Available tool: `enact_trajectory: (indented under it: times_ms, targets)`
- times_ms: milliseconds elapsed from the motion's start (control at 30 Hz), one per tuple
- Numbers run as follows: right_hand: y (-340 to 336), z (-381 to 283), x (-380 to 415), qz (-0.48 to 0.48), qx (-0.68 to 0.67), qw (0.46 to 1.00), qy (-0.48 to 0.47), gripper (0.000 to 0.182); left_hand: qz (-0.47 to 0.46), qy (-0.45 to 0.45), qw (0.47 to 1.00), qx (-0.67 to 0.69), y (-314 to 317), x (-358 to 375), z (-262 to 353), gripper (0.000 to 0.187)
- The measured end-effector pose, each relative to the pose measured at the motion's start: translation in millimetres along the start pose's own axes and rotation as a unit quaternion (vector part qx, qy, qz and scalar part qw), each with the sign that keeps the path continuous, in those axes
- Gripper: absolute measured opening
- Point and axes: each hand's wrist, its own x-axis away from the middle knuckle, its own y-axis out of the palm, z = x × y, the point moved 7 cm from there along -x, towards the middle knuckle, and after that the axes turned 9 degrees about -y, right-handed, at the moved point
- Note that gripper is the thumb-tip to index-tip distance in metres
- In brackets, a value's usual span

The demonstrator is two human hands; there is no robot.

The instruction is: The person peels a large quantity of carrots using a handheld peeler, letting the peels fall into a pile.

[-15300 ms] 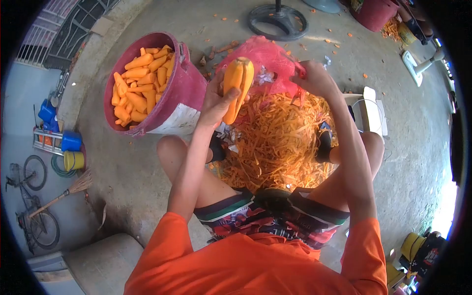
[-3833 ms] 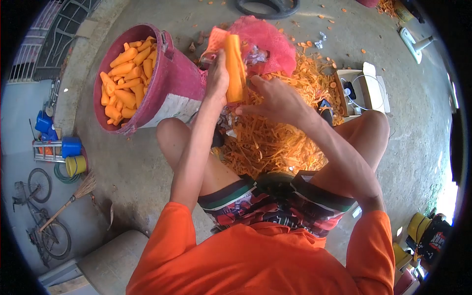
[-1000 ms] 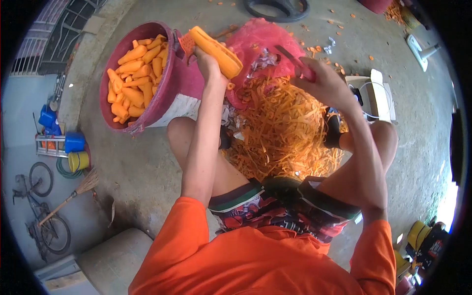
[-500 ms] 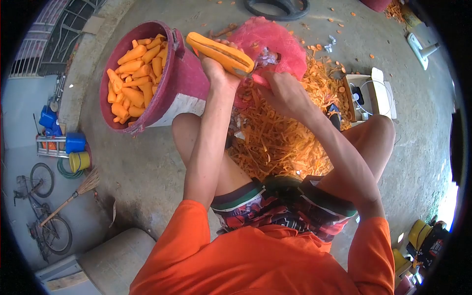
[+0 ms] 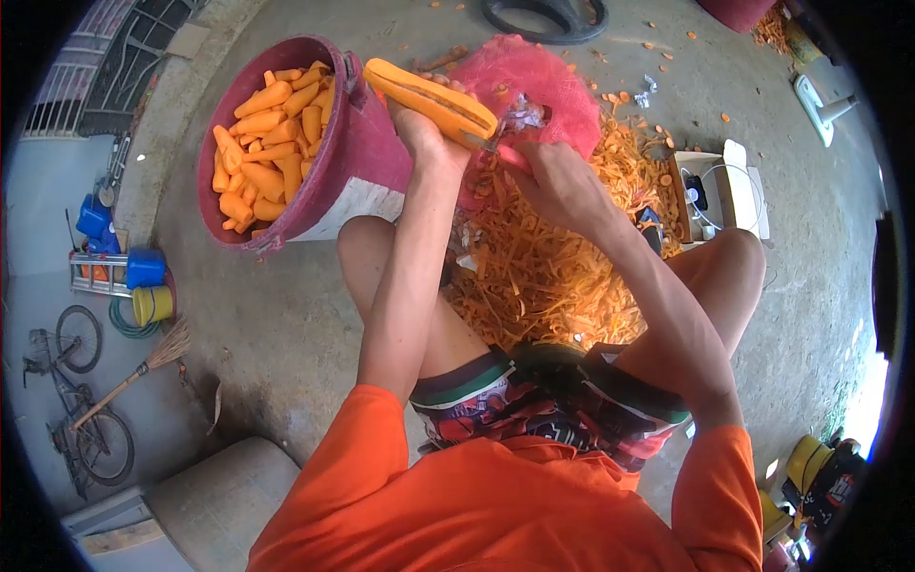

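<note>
My left hand is closed round the underside of a large, thick carrot, which has a long brown groove down its upper side. The carrot slants down toward my right hand, whose fingers wrap a pink-handled peeler. The peeler's small metal blade lies at the carrot's near right end; my grip hides part of the handle. Beneath both hands spreads a big heap of carrot peelings. Beyond them sits a pink mesh sack, with some whitish scraps at it.
A tilted maroon tub holding many peeled carrots stands to the left. An open cardboard box with a white cable is on the right. A black ring-shaped object lies on the concrete floor at the top. Carrot slices are scattered around.
Both hands keep their grips, and the carrot stays almost in place. The blade sits slightly differently at the carrot's end. The whole view has shifted a little.
</note>
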Motion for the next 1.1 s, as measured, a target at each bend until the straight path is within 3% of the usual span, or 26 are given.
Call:
enact_trajectory:
  times_ms: [1100]
  targets:
    - [-6.0, -0.8, -1.3, -0.018, -0.021, 1.000, 0.013, 0.023, -0.003, 0.022, 1.000, 0.004, 4.9, 1.4, 0.8, 0.040]
